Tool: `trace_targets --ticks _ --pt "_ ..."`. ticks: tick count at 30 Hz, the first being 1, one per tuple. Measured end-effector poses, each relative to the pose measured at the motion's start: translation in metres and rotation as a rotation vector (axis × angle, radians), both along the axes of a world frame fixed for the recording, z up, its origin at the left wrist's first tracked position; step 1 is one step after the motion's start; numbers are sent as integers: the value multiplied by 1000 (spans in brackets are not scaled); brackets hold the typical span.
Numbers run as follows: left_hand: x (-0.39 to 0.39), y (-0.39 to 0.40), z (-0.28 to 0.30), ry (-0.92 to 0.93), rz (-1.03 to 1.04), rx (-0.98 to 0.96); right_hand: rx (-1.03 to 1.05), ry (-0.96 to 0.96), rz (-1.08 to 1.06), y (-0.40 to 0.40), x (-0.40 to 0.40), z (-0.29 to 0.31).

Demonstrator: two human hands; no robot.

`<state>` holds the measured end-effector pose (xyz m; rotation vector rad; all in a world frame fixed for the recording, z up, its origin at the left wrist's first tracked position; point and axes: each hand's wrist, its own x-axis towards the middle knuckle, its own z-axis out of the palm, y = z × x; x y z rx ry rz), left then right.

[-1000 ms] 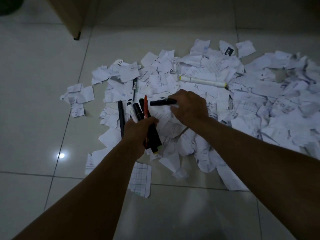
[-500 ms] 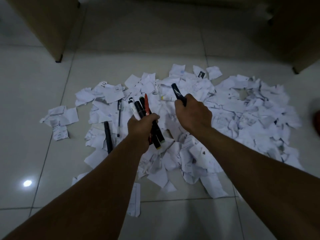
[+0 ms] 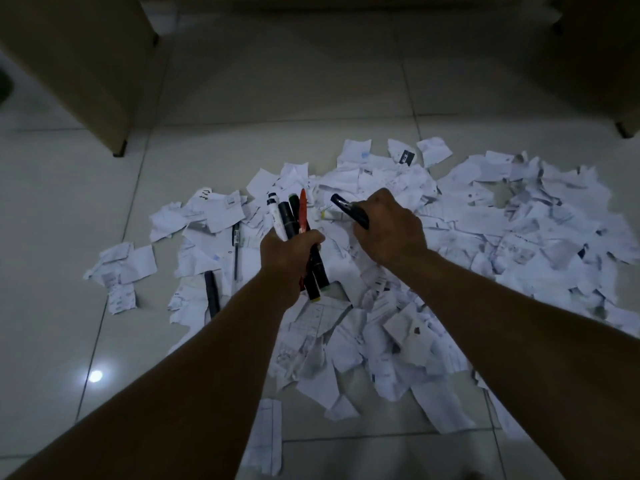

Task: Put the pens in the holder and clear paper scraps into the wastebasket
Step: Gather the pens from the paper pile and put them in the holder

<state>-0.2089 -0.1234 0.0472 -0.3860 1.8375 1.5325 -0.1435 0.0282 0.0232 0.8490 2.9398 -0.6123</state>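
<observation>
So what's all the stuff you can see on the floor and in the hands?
Paper scraps: many, white, spread in a big pile across the tiled floor.
Bunch of pens: several, white, black and one red, held upright in the left hand.
Black pen: one, held in the right hand, pointing up and left.
Thin pen: one, dark, lying on the scraps left of the hands.
Black marker: one, lying at the pile's left edge.
White marker: one, yellow-tipped, mostly hidden behind the right hand.
Furniture legs: two, tan, at the top corners.
Floor: pale tiles.
Left hand: one, gripping the bunch.
Right hand: one, gripping the black pen.
</observation>
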Motion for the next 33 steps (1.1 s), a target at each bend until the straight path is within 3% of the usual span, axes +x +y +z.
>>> trace_targets --ticks 10,17,22,28,30,33 --pt "-4 -7 -14 56 -11 -57 151 -130 158 17 -21 -12" --pt "-1 -17 -5 63 57 -92 152 -41 188 11 -28 11" --pt "-7 -34 8 95 122 -131 -188 -16 24 -21 -37 31" --pt "-18 -72 17 123 191 -168 -1050 75 -353 -64 -62 35" --pt "-16 -88 16 117 211 -188 -1145 64 -402 -76 -65 32" --pt "-12 -112 13 101 258 -186 -1120 58 -365 -96 -68 16"
